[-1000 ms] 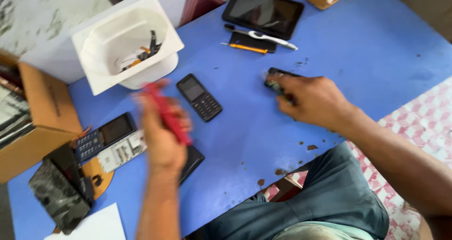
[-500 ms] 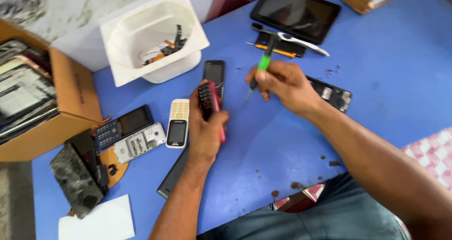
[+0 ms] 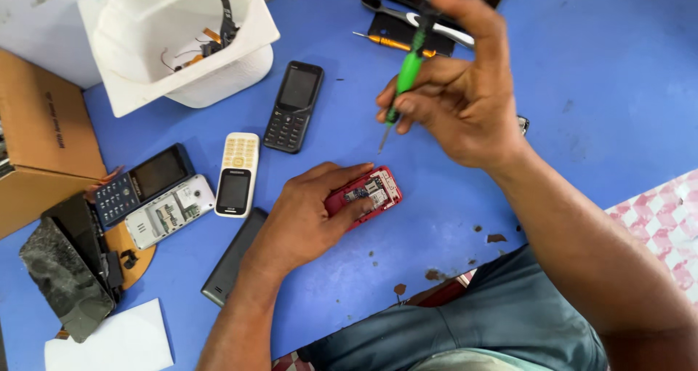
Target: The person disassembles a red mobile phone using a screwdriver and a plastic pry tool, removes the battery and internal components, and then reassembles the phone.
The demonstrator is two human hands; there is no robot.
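— What is everything sitting on?

— A blue table, its paint chipping in dark patches near the front edge. A pale wall or floor is showing at the top left, and a pink-and-white checked cloth is peeking in at the right. The person's grey-blue trousers are filling the bottom.

— And what is lying around the work?

— A white plastic tub is standing at the top left, holding a few cable scraps. A cardboard box is sitting at the left edge. Between them and the hands, a black keypad phone and a cream-and-white keypad phone are lying face up, with a dark phone and an opened white phone back just beside them. A dark slab-shaped phone is lying beside the left wrist, partly under it. An orange-handled screwdriver is resting on a black cloth or case at the top.

— How are the hands posing?

— The left hand is pressing flat on an opened red phone, fingers spread over its left half and pinning it to the table near the middle. The right hand is hovering above and to the right, fingers curled and clamped on a green-handled screwdriver, whose tip is pointing down toward the red phone without touching it.
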